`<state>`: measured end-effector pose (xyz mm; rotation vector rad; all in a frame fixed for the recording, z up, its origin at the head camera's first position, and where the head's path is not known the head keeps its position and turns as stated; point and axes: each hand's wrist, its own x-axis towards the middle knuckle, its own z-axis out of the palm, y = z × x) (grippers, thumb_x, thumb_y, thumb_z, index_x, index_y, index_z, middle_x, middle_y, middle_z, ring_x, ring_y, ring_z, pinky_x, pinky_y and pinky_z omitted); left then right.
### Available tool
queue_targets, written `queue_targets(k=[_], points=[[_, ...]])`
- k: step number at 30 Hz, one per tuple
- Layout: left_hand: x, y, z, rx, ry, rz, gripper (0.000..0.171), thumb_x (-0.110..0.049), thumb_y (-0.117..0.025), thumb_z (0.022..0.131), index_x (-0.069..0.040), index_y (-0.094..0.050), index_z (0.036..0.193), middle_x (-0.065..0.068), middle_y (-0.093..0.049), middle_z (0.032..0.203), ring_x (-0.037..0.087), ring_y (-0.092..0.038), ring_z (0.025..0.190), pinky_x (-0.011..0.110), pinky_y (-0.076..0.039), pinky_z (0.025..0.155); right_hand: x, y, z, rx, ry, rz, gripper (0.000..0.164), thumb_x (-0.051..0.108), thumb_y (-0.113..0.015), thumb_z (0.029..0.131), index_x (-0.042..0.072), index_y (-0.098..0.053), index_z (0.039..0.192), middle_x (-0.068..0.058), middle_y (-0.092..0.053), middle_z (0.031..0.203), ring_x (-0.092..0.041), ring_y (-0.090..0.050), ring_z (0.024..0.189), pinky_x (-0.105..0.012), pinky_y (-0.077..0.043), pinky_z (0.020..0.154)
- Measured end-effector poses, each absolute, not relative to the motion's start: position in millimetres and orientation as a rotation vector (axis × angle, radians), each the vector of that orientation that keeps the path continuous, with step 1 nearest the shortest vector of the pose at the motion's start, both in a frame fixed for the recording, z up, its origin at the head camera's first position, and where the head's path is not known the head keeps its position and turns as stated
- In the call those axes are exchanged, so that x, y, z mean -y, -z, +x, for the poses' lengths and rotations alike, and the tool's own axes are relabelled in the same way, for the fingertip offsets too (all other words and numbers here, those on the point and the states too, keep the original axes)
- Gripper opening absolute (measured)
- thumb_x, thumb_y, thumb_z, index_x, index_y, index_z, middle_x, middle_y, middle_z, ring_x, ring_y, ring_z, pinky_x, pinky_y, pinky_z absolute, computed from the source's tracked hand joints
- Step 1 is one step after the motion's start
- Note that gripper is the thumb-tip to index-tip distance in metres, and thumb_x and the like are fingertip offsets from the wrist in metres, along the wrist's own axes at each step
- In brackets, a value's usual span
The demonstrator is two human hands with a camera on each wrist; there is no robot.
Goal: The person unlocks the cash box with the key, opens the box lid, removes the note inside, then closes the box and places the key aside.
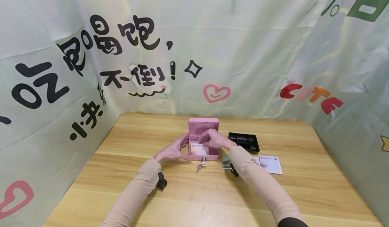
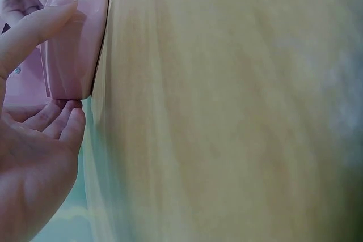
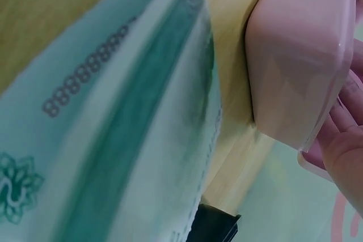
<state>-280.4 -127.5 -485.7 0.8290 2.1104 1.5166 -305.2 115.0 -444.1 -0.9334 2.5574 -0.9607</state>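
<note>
A pink cash box (image 1: 214,156) stands on the table with its lid raised. My left hand (image 1: 173,150) holds its left end; in the left wrist view the thumb lies against the side wall and the fingertips meet the far corner. Inside lies a pale stack of printed paper notes (image 1: 199,150). My right hand (image 1: 214,138) reaches in over that stack with bent fingers. The box wall hides its fingertips in the right wrist view, so whether they pinch a note cannot be told. At the front, a lock (image 1: 204,162) carries small keys (image 1: 199,168).
Right of the box sits a black compartment tray (image 1: 243,141). In front of it lie a green note (image 1: 226,162) and pale notes (image 1: 270,164), partly under my right forearm. A banknote (image 3: 113,111) fills much of the right wrist view. Printed curtains surround the wooden table (image 1: 194,193).
</note>
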Motion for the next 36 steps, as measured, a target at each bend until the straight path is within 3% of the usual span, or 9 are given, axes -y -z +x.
queue_targets(k=[15,26,36], points=[[127.5,483.3,-278.7,-2.138,-1.486,0.811,0.114,0.005,-0.08,0.073,0.005,-0.005,0.159,0.028,-0.015,0.166,0.045,-0.019,0.154,0.055,-0.016,0.13,-113.2,439.2,-301.3,-2.622,0.977,-0.947,0.022,-0.008,-0.071,0.083,-0.003,-0.075,0.104,-0.016,-0.077,0.1,-0.021,-0.073,0.087,-0.025,-0.063,0.078],[128.4,482.7,-278.1,-2.112,-1.513,0.825,0.112,0.007,-0.079,0.074,0.007,-0.004,0.158,0.03,-0.015,0.165,0.047,-0.019,0.153,0.057,-0.015,0.13,-112.9,440.9,-302.9,-2.619,0.987,-0.975,0.019,-0.002,-0.08,0.078,0.001,-0.076,0.096,-0.009,-0.073,0.082,-0.007,-0.06,0.07,-0.017,-0.055,0.065],[128.2,482.2,-277.8,-2.114,-1.516,0.793,0.113,0.005,-0.08,0.074,0.007,-0.004,0.158,0.029,-0.015,0.166,0.045,-0.018,0.154,0.056,-0.015,0.13,-117.6,440.6,-304.1,-2.642,1.039,-0.982,0.008,0.004,-0.08,0.081,0.002,-0.075,0.087,-0.01,-0.075,0.077,-0.004,-0.063,0.066,-0.016,-0.055,0.062]])
